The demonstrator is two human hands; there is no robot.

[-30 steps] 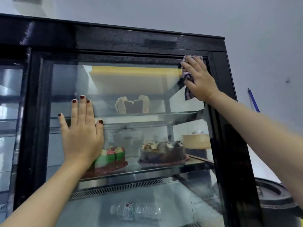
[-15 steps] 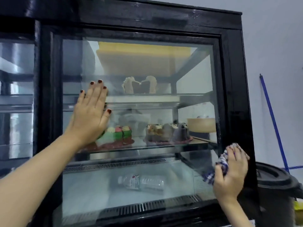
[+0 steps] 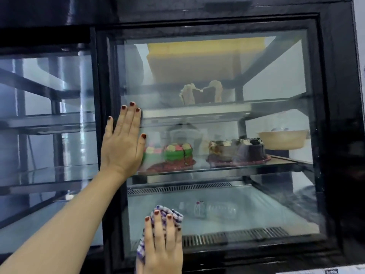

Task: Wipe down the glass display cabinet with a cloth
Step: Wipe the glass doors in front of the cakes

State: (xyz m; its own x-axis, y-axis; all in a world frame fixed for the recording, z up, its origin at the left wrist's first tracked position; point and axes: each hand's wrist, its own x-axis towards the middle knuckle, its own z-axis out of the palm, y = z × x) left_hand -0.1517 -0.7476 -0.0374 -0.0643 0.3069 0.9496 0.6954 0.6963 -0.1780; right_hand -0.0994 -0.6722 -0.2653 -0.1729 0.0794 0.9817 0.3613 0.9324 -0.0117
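A black-framed glass display cabinet (image 3: 333, 115) fills the view, its glass door (image 3: 276, 80) straight ahead. My left hand (image 3: 123, 143) lies flat with straight fingers on the left side of the glass at mid height. My right hand (image 3: 165, 244) presses a blue-and-white checked cloth (image 3: 173, 213) flat against the lower left of the glass, fingers pointing up; most of the cloth is hidden under the hand.
Behind the glass stand a green and pink cake (image 3: 175, 153), a dark chocolate cake (image 3: 239, 150), a beige bowl (image 3: 282, 139), a cut cake (image 3: 201, 93) on the upper shelf and a lying water bottle (image 3: 213, 209). A second glass panel (image 3: 49, 125) is at left.
My right hand swept the cloth from the top right corner down the right side, then left along the bottom of the glass. The left hand stayed flat on the glass.
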